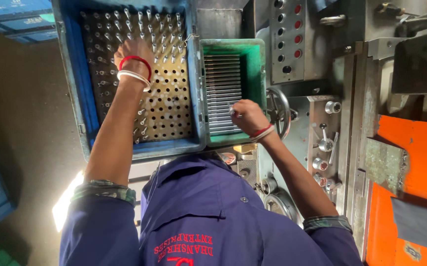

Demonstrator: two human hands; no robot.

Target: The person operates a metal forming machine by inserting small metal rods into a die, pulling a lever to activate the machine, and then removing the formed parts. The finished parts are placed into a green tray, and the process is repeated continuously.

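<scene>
A slim metal pin (231,111) sits pinched in the right hand (247,116), over the rows of pins in the green tray (257,59). The left hand (133,53) rests among upright pins on the perforated plate (171,106) in the blue crate (73,83); whether its grip is wide or closed is hidden. Lifting each pin straight up looks wise, sparing the neighbours.

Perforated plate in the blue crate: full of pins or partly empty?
Partly empty. On the perforated plate, metal pins fill the far rows by the left hand; most near holes show bare.
</scene>
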